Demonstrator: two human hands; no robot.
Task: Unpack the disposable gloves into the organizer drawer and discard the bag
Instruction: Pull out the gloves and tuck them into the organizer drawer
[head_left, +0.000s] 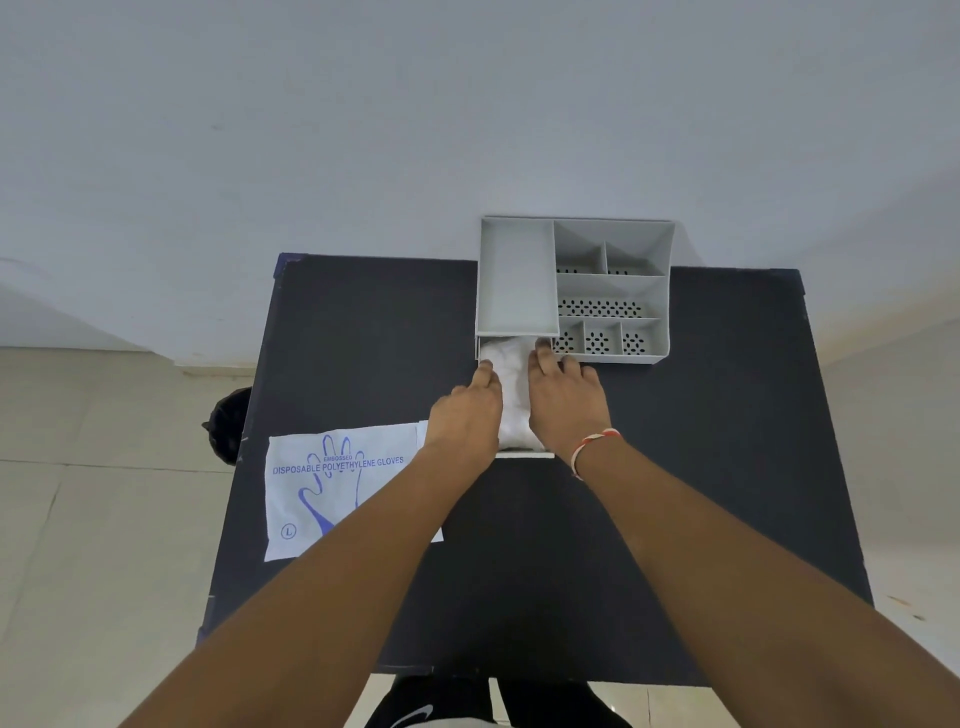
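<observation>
Dark tabletop (363, 338) carried the organizer (571, 291); left hand (465, 415) and right hand (566, 410), fingers spread flat, pressed the gloves (511, 384) into its pulled-out drawer (524, 455). Soft, slippery, probably best gripped bunched. Empty bag (311, 493) lay left.

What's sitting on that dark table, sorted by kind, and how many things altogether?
Grey desk organizer: 1
Pulled-out drawer: 1
White pile of gloves in the drawer, pressed by the left hand and right hand: 1
Printed glove bag, lying flat: 1
Total: 4 things on the table
</observation>
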